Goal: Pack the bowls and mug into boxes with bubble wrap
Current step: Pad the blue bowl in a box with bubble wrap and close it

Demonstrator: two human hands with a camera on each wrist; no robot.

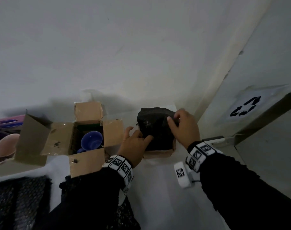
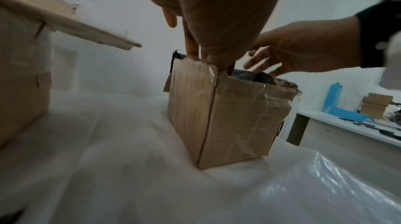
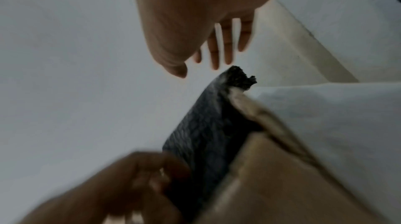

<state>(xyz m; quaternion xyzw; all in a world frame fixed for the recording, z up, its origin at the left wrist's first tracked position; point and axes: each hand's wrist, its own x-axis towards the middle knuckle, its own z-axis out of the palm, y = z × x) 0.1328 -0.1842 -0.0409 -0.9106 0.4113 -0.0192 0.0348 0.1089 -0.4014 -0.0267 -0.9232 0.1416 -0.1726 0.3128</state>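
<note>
On white table: two boxes [image 1: 159, 153], one mug [image 1: 91, 141], both hands' [image 1: 133, 143] grips spread on wrap [image 1: 153, 128]

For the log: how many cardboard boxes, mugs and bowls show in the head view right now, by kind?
Cardboard boxes: 3 — small box stuffed with black bubble wrap, open box holding the mug, large box at left.
Mugs: 1 — blue mug.
Bowls: 1 — pink bowl.
Total: 5.
</note>
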